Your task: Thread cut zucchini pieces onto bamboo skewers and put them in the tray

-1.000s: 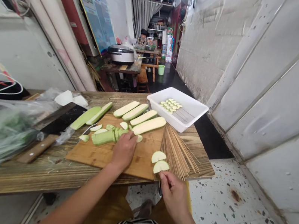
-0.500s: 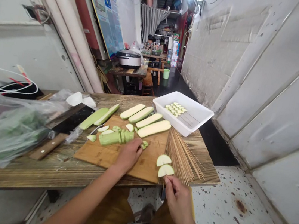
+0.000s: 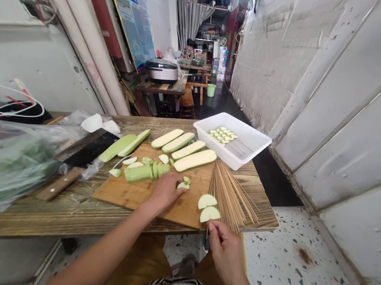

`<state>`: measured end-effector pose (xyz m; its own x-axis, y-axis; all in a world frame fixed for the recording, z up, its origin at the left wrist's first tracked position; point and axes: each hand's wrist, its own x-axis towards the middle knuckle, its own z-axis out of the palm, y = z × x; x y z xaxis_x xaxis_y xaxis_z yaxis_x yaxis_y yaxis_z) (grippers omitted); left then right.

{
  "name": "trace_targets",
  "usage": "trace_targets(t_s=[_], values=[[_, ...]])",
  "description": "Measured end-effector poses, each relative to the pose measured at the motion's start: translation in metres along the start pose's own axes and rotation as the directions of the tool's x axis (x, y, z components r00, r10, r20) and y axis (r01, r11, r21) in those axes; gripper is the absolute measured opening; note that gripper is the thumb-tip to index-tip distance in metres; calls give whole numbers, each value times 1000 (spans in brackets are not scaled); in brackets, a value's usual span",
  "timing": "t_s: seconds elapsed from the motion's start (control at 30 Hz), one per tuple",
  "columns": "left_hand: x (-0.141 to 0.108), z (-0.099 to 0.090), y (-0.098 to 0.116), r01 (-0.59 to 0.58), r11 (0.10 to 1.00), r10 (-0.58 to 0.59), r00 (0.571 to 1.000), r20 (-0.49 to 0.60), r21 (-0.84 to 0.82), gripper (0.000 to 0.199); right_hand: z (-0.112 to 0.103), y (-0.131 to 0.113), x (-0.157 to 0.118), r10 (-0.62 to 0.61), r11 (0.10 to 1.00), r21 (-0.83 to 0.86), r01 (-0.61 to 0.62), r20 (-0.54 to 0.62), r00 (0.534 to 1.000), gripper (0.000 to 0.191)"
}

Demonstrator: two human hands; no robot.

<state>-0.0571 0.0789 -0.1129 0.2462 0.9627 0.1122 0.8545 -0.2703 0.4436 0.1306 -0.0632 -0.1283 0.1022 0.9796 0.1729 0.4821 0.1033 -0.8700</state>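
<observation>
Zucchini half-moons (image 3: 207, 202), two of them, lying flat and slightly overlapping near the right edge of a bamboo cutting board (image 3: 179, 210), at lower centre of the head view. Just beside them, a loose fan of bamboo skewers (image 3: 230, 197) on a weathered wooden table (image 3: 67, 210).

Right hand (image 3: 226, 250) at the table's near edge, below the half-moons: thumb and forefinger pressed together in a pinch on a thin skewer (image 3: 208, 226), most of it hidden by the fingers. Left hand (image 3: 165, 191) curled low over the board, fingers bent down, just beside a few small zucchini pieces (image 3: 184, 183); no clear hold on anything, contact impossible to tell.

Further up the board, a thick scored zucchini chunk (image 3: 145, 172), and long zucchini strips (image 3: 189, 149) toward the far edge. At upper right of the table, a white plastic tray (image 3: 227, 153) holding a neat row of skewered zucchini slices (image 3: 222, 135). At left, a cleaver (image 3: 85, 155) with a wooden handle, and a plastic bag of greens (image 3: 1, 170).

Sound handling, by the look of it: a short, firm pinch on the stick, with flat slices kept apart from the heap and within easy reach.
</observation>
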Motion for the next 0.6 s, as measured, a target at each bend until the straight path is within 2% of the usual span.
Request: trace_targets(t_s=[0.17,0.3,0.4,0.5,0.6], values=[[1,5,3,65,996,-67,997,-33,-63,14,1,-1,0,-14,1000,-5,14,-8,1000,28],[-3,8,5,58,986,-68,996,-59,-156,24,0,-2,-2,-20,1000,-6,20,-2,1000,28],[-9,8,1,55,978,-74,993,-89,-202,19,1,-2,-5,-13,1000,9,13,11,1000,28],[-14,10,-2,24,975,-54,990,-127,-222,15,3,-3,-7,-1,1000,20,1,17,1000,28],[-13,14,0,-54,985,20,980,-200,-164,19,6,-2,-6,12,999,31,-12,14,1000,28]])
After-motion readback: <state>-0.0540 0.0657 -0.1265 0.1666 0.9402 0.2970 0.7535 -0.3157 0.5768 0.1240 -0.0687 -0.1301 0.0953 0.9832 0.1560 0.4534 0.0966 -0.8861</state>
